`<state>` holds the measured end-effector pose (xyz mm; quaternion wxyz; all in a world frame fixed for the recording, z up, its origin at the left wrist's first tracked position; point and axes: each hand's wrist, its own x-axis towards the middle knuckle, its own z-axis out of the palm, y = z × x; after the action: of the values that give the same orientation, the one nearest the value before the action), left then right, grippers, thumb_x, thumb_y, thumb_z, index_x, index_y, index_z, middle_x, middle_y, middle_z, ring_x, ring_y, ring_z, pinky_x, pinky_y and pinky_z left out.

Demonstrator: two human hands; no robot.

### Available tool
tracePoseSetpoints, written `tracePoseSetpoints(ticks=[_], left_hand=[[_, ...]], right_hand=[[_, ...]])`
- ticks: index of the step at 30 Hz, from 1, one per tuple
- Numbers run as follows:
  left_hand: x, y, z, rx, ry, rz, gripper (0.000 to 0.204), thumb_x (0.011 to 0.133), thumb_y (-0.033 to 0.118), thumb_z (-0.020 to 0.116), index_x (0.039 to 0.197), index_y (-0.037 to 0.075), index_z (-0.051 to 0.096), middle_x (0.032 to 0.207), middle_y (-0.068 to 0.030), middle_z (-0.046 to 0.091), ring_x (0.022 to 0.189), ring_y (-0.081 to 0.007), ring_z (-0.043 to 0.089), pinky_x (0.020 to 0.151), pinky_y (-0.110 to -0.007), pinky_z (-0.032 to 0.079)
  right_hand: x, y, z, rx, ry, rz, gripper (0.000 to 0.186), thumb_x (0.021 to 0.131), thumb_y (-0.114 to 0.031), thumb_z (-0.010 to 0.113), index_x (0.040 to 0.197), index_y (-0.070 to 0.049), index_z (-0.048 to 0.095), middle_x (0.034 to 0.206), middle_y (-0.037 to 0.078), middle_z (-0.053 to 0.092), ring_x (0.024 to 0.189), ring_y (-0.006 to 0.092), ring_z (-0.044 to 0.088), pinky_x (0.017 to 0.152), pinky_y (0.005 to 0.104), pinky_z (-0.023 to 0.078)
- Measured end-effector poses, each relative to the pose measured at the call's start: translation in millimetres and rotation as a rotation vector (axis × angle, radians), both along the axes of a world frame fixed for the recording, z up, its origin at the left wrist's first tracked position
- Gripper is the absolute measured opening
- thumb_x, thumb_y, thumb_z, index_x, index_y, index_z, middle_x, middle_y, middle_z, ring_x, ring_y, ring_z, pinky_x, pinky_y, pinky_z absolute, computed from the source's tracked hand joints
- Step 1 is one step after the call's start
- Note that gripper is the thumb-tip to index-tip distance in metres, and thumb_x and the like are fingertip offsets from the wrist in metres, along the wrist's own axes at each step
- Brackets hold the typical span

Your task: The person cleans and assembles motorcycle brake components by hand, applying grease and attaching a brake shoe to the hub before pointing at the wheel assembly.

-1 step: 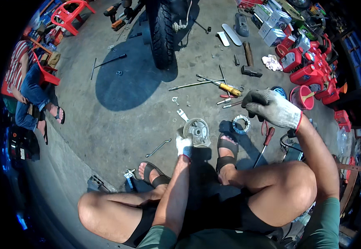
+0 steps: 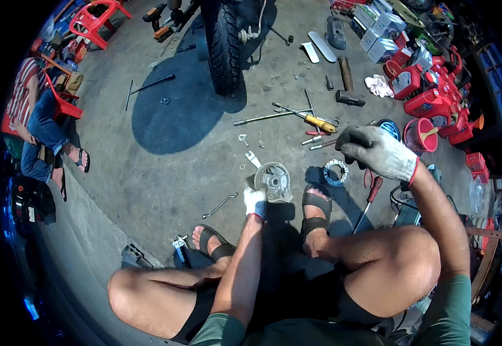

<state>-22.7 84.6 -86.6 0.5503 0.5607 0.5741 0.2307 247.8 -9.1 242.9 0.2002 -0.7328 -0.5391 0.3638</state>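
My left hand (image 2: pixel 255 198), in a white glove with a grey palm, grips the left rim of a round metal brake plate (image 2: pixel 273 181) just above the floor between my feet. My right hand (image 2: pixel 378 151), gloved the same way, is raised to the right of it with fingers curled together. Whatever those fingers hold, if anything, is hidden. Below the right hand a toothed metal ring (image 2: pixel 335 172) lies on the floor by my right foot. A flat metal lever (image 2: pixel 253 160) lies beside the plate, and a bent wrench (image 2: pixel 220 206) is left of my left hand.
Tools lie ahead: a yellow-handled screwdriver (image 2: pixel 320 124), a T-handle wrench (image 2: pixel 274 117) and a hammer (image 2: pixel 350 98). A red screwdriver (image 2: pixel 372 190) is at right, near a pink bucket (image 2: pixel 419 136). A tyre (image 2: pixel 222 52) stands ahead; a seated person (image 2: pixel 34 115) is at left.
My right hand has shifted very slightly, and more of the blue round container behind it shows. My left hand keeps its grip on the brake plate.
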Motion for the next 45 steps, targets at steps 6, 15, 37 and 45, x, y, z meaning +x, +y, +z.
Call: tracePoseSetpoints(ticks=[6, 15, 37, 45], left_hand=[[22.7, 36.2, 21.9, 0.102, -0.052, -0.107, 0.030, 0.085, 0.003, 0.061, 0.115, 0.000, 0.063, 0.106, -0.0134, 0.070, 0.095, -0.0219, 0.066, 0.085, -0.034, 0.052], [18.9, 93.4, 5.8, 0.067, 0.132, -0.321, 0.036, 0.087, 0.008, 0.064, 0.123, 0.003, 0.061, 0.111, -0.0163, 0.071, 0.104, -0.0259, 0.068, 0.090, -0.037, 0.052], [15.0, 75.7, 9.2, -0.003, -0.115, -0.202, 0.034, 0.091, 0.003, 0.066, 0.124, 0.000, 0.057, 0.113, -0.0090, 0.067, 0.101, -0.0151, 0.063, 0.090, -0.030, 0.051], [12.9, 71.0, 10.8, 0.031, -0.079, -0.218, 0.033, 0.091, 0.005, 0.066, 0.122, 0.000, 0.058, 0.112, -0.0095, 0.067, 0.100, -0.0159, 0.063, 0.089, -0.031, 0.051]], right_hand=[[7.8, -14.9, -85.7, -0.095, 0.236, -0.160, 0.028, 0.095, -0.023, 0.059, 0.106, 0.002, 0.066, 0.092, 0.010, 0.064, 0.086, 0.0169, 0.059, 0.080, 0.0331, 0.049], [-22.1, -22.8, -194.0, -0.181, 0.591, -0.409, 0.029, 0.097, -0.022, 0.057, 0.112, 0.001, 0.064, 0.087, 0.005, 0.064, 0.079, 0.0121, 0.058, 0.071, 0.0305, 0.049], [-52.7, -20.4, -269.4, 0.024, 0.893, -0.781, 0.022, 0.099, -0.017, 0.058, 0.112, -0.003, 0.068, 0.092, 0.003, 0.065, 0.082, 0.0112, 0.059, 0.071, 0.0264, 0.048], [-57.3, -21.7, -262.0, 0.027, 0.947, -0.778, 0.021, 0.099, -0.018, 0.058, 0.111, -0.004, 0.068, 0.092, 0.003, 0.067, 0.082, 0.0113, 0.060, 0.071, 0.0262, 0.048]])
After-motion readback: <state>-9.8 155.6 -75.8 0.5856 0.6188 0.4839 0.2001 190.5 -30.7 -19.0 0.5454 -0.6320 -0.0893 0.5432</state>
